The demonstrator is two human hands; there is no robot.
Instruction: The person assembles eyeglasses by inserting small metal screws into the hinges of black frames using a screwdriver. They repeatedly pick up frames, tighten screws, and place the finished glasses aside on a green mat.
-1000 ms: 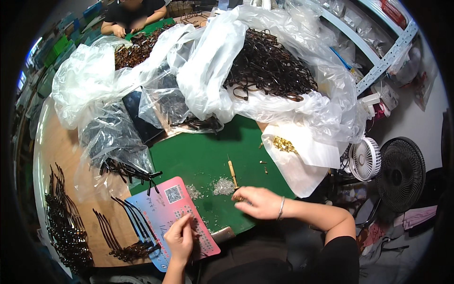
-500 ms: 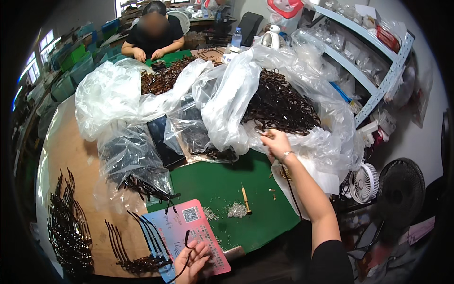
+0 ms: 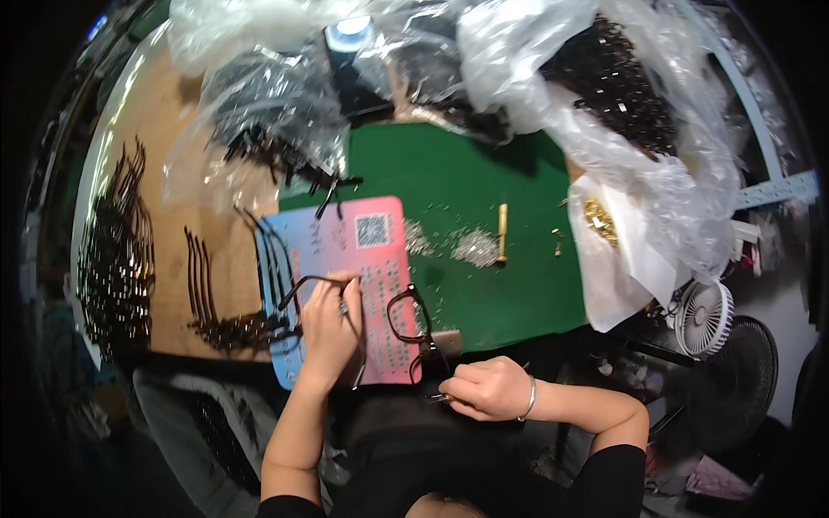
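Note:
My left hand (image 3: pixel 331 324) is closed over the pink and blue printed sheet (image 3: pixel 380 298), pinching a dark curved spectacle temple (image 3: pixel 302 285) between thumb and fingers. Another thin dark length hangs below this hand; I cannot tell whether it is part of the same temple. To the right, my right hand (image 3: pixel 492 387) is closed on a dark spectacle frame front (image 3: pixel 408 312) by its lower end. The frame is held tilted over the sheet's right edge, its two rims showing. Partly finished-looking spectacles (image 3: pixel 242 332) with upright temples lie left of my left hand.
On the green mat (image 3: pixel 535 293) lie heaped tiny silvery parts (image 3: pixel 477 249) and a gold-handled screwdriver (image 3: pixel 503 233). Gold bits (image 3: pixel 598 220) sit on white paper. Dark frames (image 3: pixel 613 86) fill a plastic bag at far right. Stacked spectacles (image 3: pixel 117 268) line the left edge.
My right hand has come back from the bagged pile towards me, now with a frame front. My left hand has risen farther over the sheet. The view has tipped down.

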